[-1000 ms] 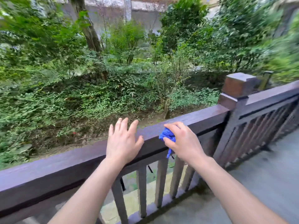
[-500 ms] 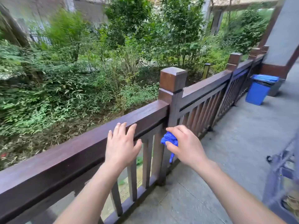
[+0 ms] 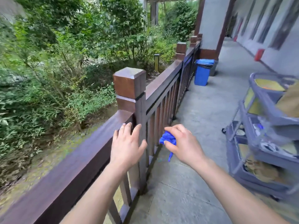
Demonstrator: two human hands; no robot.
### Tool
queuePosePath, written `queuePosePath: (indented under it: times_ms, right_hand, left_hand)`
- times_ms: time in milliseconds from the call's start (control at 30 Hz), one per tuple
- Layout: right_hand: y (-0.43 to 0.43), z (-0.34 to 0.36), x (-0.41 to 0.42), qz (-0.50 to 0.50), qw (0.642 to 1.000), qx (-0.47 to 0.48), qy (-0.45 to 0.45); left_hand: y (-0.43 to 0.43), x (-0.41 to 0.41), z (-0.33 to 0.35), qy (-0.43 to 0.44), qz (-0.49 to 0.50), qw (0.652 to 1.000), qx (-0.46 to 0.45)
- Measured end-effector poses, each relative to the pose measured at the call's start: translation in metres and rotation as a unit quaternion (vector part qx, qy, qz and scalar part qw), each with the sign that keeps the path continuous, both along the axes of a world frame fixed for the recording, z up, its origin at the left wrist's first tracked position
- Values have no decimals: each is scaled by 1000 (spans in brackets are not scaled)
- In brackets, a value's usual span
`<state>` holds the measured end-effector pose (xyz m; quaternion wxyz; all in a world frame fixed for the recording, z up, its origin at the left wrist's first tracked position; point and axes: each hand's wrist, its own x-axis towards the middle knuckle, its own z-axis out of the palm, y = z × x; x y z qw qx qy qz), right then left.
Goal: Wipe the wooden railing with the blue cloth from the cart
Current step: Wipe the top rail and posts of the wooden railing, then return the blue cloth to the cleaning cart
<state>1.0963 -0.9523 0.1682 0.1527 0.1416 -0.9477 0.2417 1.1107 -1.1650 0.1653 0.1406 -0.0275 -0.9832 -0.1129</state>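
On a covered walkway beside a garden, a person's right hand (image 3: 182, 143) grips a bunched blue cloth (image 3: 168, 138) held off the wooden railing (image 3: 90, 147), over the paving, while the left hand (image 3: 127, 143) hovers spread and empty near the square post (image 3: 129, 82). A grey cart (image 3: 265, 126) stands to the right. To wipe well, the cloth likely needs opening out flat and pressing onto the top rail, with long strokes along the grain toward the post.
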Motion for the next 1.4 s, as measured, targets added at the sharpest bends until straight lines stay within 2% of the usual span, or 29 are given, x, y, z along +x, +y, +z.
queuePosePath:
  times_ms: [367,933,1133,1400]
  right_hand:
    - [65,-17,-77,-82,997,2,-8]
    - [248,-33,-274,-109,994,3,-25]
    - [296,-46,-356,-132,990,-3,-38]
    - [344,-47,-492,-207,977,-3,-52]
  left_hand:
    - [60,-116,-17,-23,-92,995,-26]
    - [235,-327,-43,-52,-104,993,-12]
    - [281,-426,-56,-68,-131,989,-9]
    - [343,-592,-67,-63,-215,974,-12]
